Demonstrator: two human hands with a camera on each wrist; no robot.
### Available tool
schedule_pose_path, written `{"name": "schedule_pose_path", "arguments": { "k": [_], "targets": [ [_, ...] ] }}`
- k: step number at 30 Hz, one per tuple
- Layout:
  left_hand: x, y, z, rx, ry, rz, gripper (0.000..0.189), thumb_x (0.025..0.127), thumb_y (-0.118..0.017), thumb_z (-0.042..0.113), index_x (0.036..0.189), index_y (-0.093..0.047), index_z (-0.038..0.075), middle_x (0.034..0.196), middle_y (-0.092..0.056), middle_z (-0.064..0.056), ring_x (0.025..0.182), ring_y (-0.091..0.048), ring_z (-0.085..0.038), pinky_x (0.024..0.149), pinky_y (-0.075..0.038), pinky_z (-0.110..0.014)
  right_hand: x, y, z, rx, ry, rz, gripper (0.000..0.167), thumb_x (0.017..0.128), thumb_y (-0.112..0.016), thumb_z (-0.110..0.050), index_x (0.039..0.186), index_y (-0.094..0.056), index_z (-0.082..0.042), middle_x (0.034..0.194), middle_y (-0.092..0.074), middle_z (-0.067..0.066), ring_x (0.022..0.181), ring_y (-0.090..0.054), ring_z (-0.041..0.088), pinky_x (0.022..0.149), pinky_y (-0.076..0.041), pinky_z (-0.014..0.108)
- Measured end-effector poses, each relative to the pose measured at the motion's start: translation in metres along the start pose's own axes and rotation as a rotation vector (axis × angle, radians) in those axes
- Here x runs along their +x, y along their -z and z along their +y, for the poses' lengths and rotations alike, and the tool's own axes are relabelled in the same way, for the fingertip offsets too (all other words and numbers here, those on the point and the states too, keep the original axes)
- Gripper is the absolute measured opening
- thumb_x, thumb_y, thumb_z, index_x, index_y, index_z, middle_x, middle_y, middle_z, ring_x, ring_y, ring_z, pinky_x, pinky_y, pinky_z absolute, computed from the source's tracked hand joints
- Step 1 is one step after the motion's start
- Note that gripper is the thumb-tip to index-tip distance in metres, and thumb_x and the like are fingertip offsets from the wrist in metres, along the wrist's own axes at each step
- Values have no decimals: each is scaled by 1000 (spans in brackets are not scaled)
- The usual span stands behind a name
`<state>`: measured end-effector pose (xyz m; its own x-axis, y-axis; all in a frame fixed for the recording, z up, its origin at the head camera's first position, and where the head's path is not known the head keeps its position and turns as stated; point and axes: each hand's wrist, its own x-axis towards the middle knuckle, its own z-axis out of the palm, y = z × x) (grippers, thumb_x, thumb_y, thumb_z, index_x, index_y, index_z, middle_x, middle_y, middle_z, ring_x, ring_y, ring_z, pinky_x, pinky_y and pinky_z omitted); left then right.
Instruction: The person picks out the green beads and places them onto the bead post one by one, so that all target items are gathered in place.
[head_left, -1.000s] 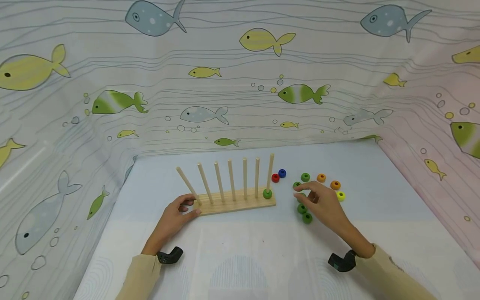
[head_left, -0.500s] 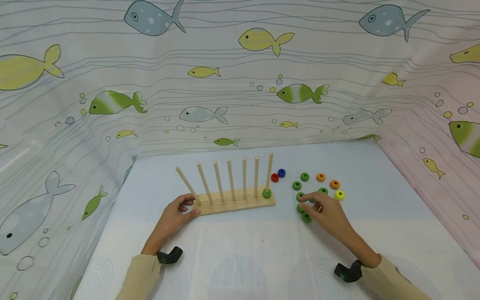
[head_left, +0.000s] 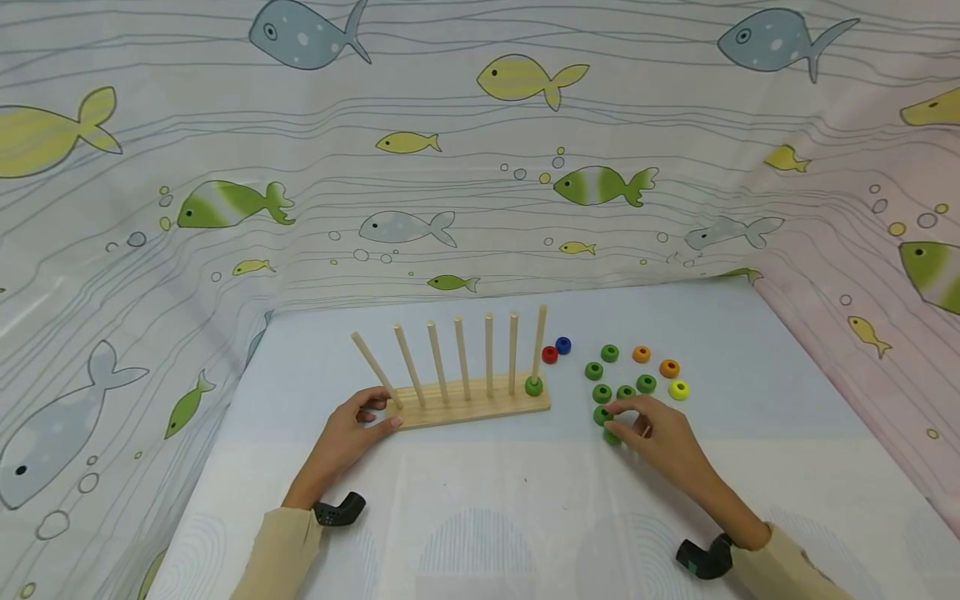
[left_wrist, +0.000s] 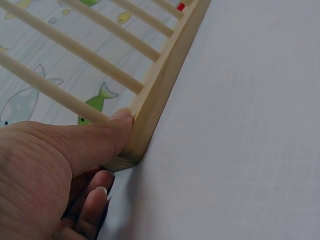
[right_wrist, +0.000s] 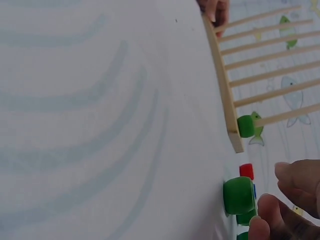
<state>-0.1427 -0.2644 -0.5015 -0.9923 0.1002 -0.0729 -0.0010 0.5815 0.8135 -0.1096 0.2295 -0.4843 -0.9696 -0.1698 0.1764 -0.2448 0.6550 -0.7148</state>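
A wooden peg board (head_left: 472, 407) with several upright pegs stands left of centre in the head view. One green bead (head_left: 534, 386) sits at the foot of its rightmost peg. My left hand (head_left: 347, 433) grips the board's left end; in the left wrist view the thumb (left_wrist: 107, 137) lies on the wood near an end peg. Over the front of a group of loose green beads hovers my right hand (head_left: 660, 433), thumb and index finger apart. A green bead (right_wrist: 239, 195) is close to those fingertips in the right wrist view, with nothing visibly pinched. The frontmost bead (head_left: 611, 436) is partly hidden by the thumb.
Behind the board's right end lie a red bead (head_left: 550, 355) and a blue bead (head_left: 563, 345). Orange beads (head_left: 670, 368) and a yellow bead (head_left: 679, 390) lie beyond my right hand. A fish-patterned sheet (head_left: 465, 192) rises behind the pale tabletop (head_left: 480, 492).
My right hand has moved down and toward me over the green beads, uncovering those farther back. My left hand stays at the board's end.
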Motion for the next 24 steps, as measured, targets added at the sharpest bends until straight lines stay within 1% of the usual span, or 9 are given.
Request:
{"name": "schedule_pose_path", "arguments": {
  "k": [7,11,19,24],
  "targets": [
    [1,1,-1,-8,1,-2,62,92,-80,39,141,-56,11,133,-60,-11,114,-55,-28,100,-43,-48,-6,0,3,-10,11,0,25,88,-84,-13,111,-74,-12,106,-70,2,60,-57,5,49,-48,26],
    [1,0,0,-5,-4,0,62,92,-80,38,142,-56,10,132,-60,-12,113,-56,-28,100,-43,-48,-8,1,4,-22,11,-13,28,87,-85,-13,112,-74,-12,106,-69,2,62,-56,4,50,-48,25],
    [0,0,1,1,5,1,62,92,-79,38,142,-56,10,133,-60,-12,115,-55,-29,101,-43,-48,-9,-1,8,-67,31,-34,31,82,-88,-11,111,-76,-13,104,-68,-1,67,-54,3,57,-48,23],
    [-1,0,0,3,9,3,62,92,-79,40,142,-56,11,133,-60,-11,114,-55,-28,100,-43,-48,-10,-1,8,-66,39,-38,31,81,-89,-11,109,-76,-14,104,-67,-1,67,-54,3,56,-47,23]
  ]
}}
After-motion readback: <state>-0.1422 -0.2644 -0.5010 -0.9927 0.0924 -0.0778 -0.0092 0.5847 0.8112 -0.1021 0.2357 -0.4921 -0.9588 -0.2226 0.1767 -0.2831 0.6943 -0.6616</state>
